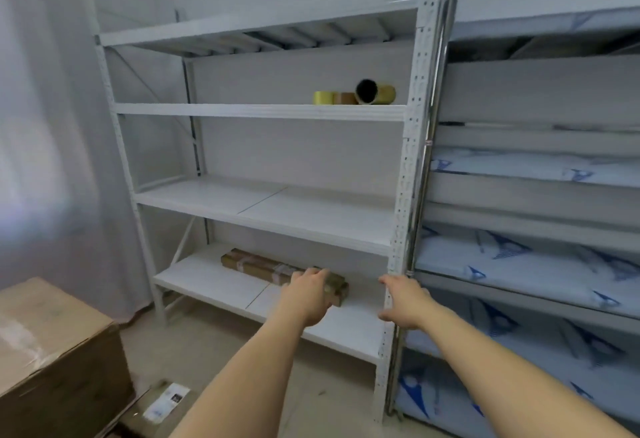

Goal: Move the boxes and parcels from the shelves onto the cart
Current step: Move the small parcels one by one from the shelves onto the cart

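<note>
1. Long flat parcel, brown cardboard w/ tape bands, lying on bottom shelf of white rack, set at an angle, near end pointing to the front right.
2. Probably stiff, light to medium weight; the tape looks smooth, maybe a bit slippery. Long shape, so likely to swing or tip if lifted by one end only.
3. Best hold, as a judgement: one hand at each end, or one under the middle w/ the other steadying.
4. Left hand reaching onto the near end of the parcel, fingers spread and bending over its top edge; contact seems there, but cannot tell if really gripping yet.
5. Right hand apart from the parcel, just beside the front right post, fingers relaxed and wide, holding nothing.
6. In the way: the shelf above leaves a low gap, so better to slide out before lifting; the right post is close to the parcel's end.
7. Around: tape rolls on an upper shelf; big cardboard box at lower left; a flat packet with label on the floor; second rack w/ blue-white packs at right. Cart not visible.
</note>
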